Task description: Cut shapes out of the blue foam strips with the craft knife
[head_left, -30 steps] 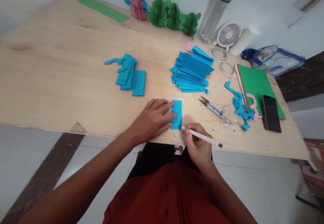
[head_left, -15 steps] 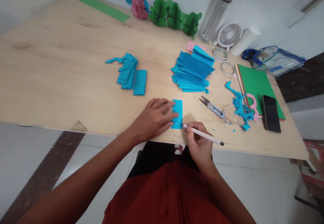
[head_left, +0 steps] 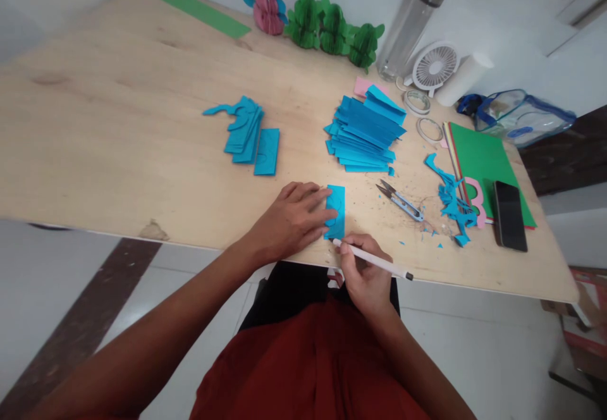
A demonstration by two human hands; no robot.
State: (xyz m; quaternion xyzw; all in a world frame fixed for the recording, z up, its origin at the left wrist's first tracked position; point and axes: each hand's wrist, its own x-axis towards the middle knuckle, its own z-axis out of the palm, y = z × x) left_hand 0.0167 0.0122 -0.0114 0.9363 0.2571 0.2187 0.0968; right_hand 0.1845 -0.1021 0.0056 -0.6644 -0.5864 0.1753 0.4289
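Note:
A small blue paper rectangle (head_left: pixel 337 200) with a curved drawn line lies near the table's front edge. My left hand (head_left: pixel 296 217) rests flat on its left side, fingers spread, covering part of it. In my right hand (head_left: pixel 367 274) is a white pen (head_left: pixel 374 259), its tip at the paper's lower edge; whether it touches the paper I cannot tell. Right of the paper lie blue-handled thread snips (head_left: pixel 402 202), blades apart. Beyond the hands is a heap of folded blue paper strips (head_left: pixel 365 132). A smaller stack of cut blue pieces (head_left: pixel 244 132) lies to the left, beside a marked blue piece (head_left: pixel 267 152).
Blue paper scraps (head_left: pixel 453 198), a pink cutout (head_left: pixel 475 202), a phone (head_left: pixel 510 216) and green sheets (head_left: pixel 484 154) lie on the right. Along the back stand green paper ornaments (head_left: pixel 332 29), a pink one (head_left: pixel 268 7), a bottle (head_left: pixel 412 28) and a fan (head_left: pixel 434 66).
My right hand has moved the pen slightly left and down, from the paper's lower right corner to its bottom edge. The left hand stays on the paper. The whole view has shifted a little.

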